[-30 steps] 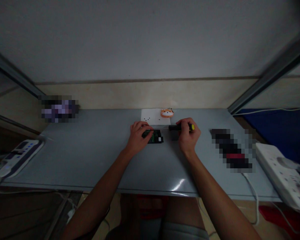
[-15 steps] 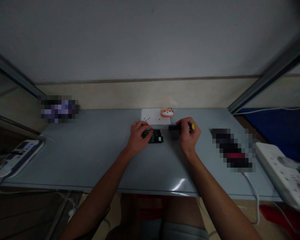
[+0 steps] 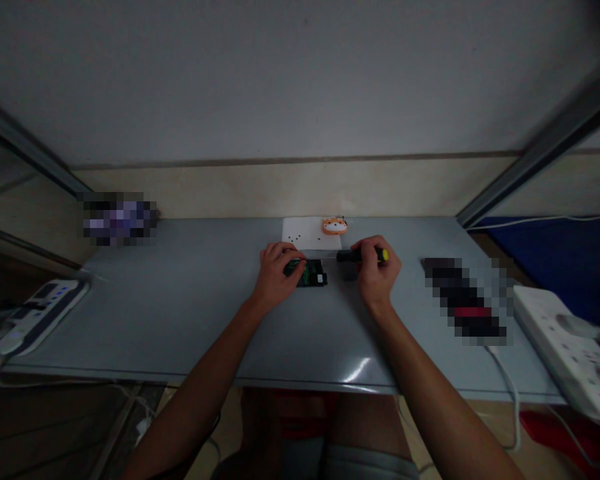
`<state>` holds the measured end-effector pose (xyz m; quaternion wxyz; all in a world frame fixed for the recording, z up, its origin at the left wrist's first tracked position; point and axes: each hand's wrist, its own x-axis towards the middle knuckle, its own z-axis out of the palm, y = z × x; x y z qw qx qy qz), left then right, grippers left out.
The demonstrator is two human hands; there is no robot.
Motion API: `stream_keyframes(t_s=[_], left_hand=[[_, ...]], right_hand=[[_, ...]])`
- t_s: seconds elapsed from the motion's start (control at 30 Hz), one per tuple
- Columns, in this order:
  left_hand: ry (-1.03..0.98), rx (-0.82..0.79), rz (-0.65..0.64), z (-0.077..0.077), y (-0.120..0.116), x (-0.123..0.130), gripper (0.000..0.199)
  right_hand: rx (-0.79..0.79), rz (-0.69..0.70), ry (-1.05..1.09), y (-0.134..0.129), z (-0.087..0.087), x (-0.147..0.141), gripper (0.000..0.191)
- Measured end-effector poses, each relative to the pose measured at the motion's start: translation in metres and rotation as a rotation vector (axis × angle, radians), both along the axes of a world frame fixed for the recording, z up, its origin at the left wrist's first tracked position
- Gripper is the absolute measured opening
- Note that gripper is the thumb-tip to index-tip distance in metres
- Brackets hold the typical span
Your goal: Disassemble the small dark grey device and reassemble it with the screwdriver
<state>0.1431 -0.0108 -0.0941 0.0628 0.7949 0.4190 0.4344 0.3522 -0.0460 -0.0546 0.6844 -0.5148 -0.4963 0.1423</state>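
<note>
My left hand is closed on the left part of a small dark device with a green circuit board, which lies on the grey table. In my right hand is a screwdriver with a black handle and a yellow end, held nearly level. Its thin shaft points left and reaches the device's upper edge, near my left fingertips. Exactly where the tip rests is too small to tell. A small dark piece lies beside my right hand, partly hidden.
Behind the device, a white sheet bears several tiny dark specks and an orange animal-faced object. Power strips stand at the left and right edges. A blurred dark object with a cable lies right.
</note>
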Motion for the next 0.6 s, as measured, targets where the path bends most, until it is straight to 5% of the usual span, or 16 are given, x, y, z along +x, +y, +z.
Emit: stream_keyframes(t_s=[0.6], left_hand=[[0.034, 0.077, -0.087, 0.0053, -0.0050, 0.0018, 0.005]], right_hand=[[0.084, -0.059, 0.058, 0.0054, 0.0065, -0.0075, 0.021]])
